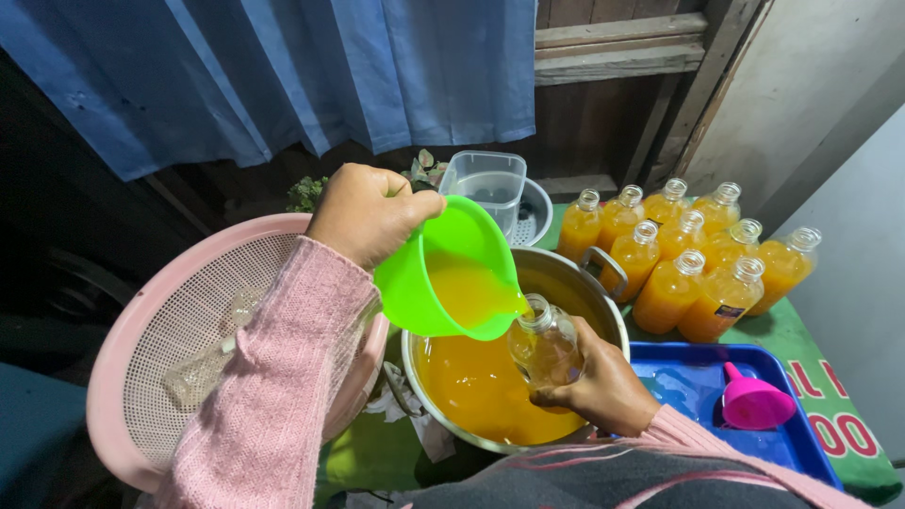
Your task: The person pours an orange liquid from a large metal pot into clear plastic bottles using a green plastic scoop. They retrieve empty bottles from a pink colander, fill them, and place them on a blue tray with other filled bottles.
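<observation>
Orange juice fills most of the steel pot [603,302] at centre; that's where both hands are working. From my feed: left hand [368,212] is wrapped tight around the handle side of a green jug [443,273], which is tilted down to the right, juice pooling at its lip. The lip sits right at the mouth of a glass bottle [544,344]. Right hand [603,386] is curled around the bottle's lower body, holding it tilted over the pot, neck pointing up-left toward the jug. Bottle looks partly filled; can't tell the exact level through the fingers. Both sleeves are pink knit. Left of the pot, touching or just beside it, a pink mesh basket [123,349] holds a couple of clear empty bottles. Right of the pot, a blue tray [801,443] carries a pink funnel [754,403] lying on its side. Behind the tray, a cluster of filled bottles [693,254], uncapped, stands on the green table cover [782,330]. Behind the pot, a clear plastic tub [485,184] sits in a white strainer [537,221]. Blue curtain [283,66] hangs at the back.
</observation>
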